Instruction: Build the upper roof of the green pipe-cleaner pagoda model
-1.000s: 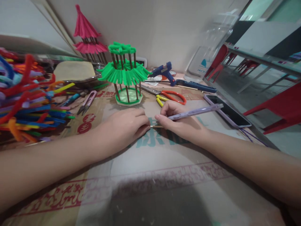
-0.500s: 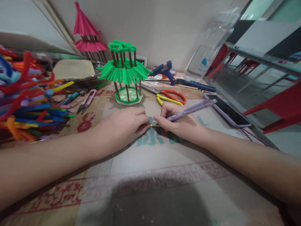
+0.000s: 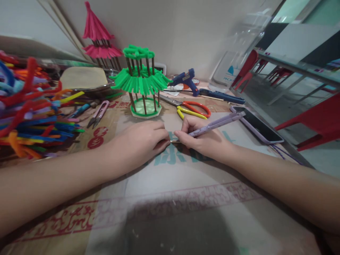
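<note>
Tool (image 3: 217,124) — slim, lilac, pen-like — pinched by right hand (image 3: 204,140); left hand (image 3: 140,141) curled, fingertips pinching thin stick (image 3: 174,141).

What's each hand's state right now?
Left hand: closed, fingertips pinching the end of a thin stick.
Right hand: closed on a purple pen-like tool, its tip at the stick.

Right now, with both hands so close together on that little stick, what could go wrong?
The left hand pins the thin stick right beside the tip of the purple tool held in the right hand; a slip could catch a finger. The green model stands just behind both hands, so a jerk might topple it. The phone near the table edge could get nudged off.
</note>
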A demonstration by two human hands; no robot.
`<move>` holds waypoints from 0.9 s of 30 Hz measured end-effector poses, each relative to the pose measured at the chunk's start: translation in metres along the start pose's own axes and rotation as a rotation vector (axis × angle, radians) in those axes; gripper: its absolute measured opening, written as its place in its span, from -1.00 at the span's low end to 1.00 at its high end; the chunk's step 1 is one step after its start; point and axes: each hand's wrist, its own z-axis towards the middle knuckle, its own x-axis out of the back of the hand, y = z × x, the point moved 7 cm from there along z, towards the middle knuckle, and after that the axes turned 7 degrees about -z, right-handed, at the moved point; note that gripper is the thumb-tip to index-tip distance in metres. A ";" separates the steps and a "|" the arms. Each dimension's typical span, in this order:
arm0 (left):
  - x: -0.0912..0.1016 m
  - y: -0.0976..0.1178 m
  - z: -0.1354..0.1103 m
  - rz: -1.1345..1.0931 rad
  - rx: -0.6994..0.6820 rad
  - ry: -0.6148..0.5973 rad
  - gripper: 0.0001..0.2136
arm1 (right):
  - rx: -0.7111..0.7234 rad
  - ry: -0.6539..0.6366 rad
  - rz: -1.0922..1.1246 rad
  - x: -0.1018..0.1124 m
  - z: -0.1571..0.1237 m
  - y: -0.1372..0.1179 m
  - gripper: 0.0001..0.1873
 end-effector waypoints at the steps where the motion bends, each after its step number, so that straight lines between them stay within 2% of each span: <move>1: 0.000 0.000 0.000 0.003 -0.001 -0.001 -0.82 | 0.003 -0.005 -0.006 0.000 0.000 0.000 -0.70; 4: 0.000 0.000 0.000 0.011 0.007 -0.005 -0.82 | 0.005 -0.014 -0.022 0.001 -0.002 -0.001 -0.69; 7: 0.004 -0.002 0.000 -0.063 0.035 0.035 -0.84 | 0.041 0.105 0.025 0.012 -0.004 -0.002 -0.71; 10: 0.013 -0.012 -0.001 -0.356 0.183 0.129 -0.87 | 0.097 0.249 0.134 0.024 -0.008 -0.002 -0.73; 12: 0.016 -0.017 -0.004 -0.606 0.325 0.165 -0.84 | 0.092 0.287 0.182 0.027 -0.009 -0.001 -0.70; 14: 0.015 -0.017 -0.007 -0.796 0.427 0.176 -0.81 | 0.078 0.281 0.209 0.027 -0.009 -0.003 -0.71; 16: 0.015 -0.013 -0.009 -0.898 0.472 0.172 -0.80 | 0.072 0.241 0.252 0.023 -0.008 -0.007 -0.76; 21: 0.012 0.000 -0.009 -1.029 0.429 0.142 -0.83 | 0.042 0.158 0.445 0.012 -0.004 -0.018 -0.80; 27: 0.003 0.004 -0.006 -1.177 0.407 0.051 -0.85 | 0.038 0.127 0.499 0.009 -0.003 -0.019 -0.76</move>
